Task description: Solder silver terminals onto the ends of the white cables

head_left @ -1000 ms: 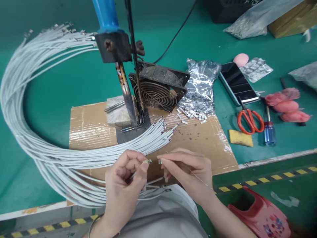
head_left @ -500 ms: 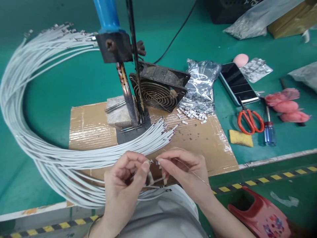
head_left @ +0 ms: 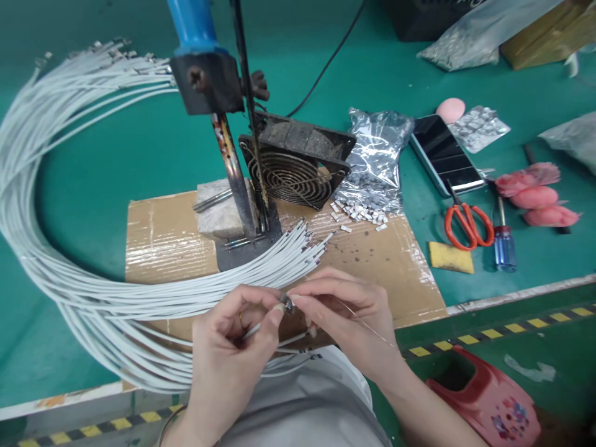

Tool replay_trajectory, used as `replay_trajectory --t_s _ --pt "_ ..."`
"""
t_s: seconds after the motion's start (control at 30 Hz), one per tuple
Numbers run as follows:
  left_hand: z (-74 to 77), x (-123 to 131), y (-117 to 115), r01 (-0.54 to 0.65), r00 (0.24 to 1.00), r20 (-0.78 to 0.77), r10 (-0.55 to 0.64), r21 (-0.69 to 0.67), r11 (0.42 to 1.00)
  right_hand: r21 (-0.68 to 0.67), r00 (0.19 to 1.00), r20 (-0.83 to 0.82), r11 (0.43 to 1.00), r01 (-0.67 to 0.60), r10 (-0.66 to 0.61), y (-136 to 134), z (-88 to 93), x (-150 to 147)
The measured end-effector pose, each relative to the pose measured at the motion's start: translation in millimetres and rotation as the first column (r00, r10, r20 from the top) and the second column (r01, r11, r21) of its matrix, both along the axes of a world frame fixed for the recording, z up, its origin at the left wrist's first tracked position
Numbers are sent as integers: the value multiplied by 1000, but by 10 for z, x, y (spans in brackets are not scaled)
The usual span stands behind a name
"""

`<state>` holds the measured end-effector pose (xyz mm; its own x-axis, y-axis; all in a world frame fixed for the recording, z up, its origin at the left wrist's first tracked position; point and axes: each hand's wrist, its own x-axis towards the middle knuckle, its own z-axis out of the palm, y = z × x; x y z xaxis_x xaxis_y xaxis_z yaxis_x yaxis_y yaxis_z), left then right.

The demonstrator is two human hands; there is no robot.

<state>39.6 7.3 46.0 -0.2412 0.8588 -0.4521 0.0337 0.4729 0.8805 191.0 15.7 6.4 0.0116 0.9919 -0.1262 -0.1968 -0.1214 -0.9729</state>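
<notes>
My left hand [head_left: 233,354] is closed around the end of a white cable [head_left: 252,331], thumb and index finger pinching near its tip. At that tip sits a small metal connector [head_left: 289,305], which my right hand [head_left: 351,316] grips between thumb and index finger. A thin silvery wire, like solder [head_left: 365,324], runs across the right palm toward the wrist. The fingertips of both hands nearly meet at the connector, so its details are partly hidden. Just beyond the hands lies a large bundle of white cables [head_left: 186,292], their ends fanned out on the cardboard [head_left: 372,267].
A soldering iron [head_left: 231,155] with a blue handle is clamped pointing down, before a black fan [head_left: 291,177]. Several small metal connectors [head_left: 361,212] spill from a silvery bag [head_left: 379,155]. Right of them are a phone [head_left: 444,155], orange scissors [head_left: 468,226], a screwdriver [head_left: 505,248] and a yellow sponge [head_left: 451,256].
My right hand has moved slightly left, bringing the small connector from a short gap away up against the cable tip in my left hand. The view has shifted slightly.
</notes>
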Motion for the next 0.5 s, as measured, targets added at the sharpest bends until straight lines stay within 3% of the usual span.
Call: replay_trajectory --t_s 0.5 --pt "14 16 27 17 999 49 -18 12 1000 10 998 40 998 -55 55 19 3 49"
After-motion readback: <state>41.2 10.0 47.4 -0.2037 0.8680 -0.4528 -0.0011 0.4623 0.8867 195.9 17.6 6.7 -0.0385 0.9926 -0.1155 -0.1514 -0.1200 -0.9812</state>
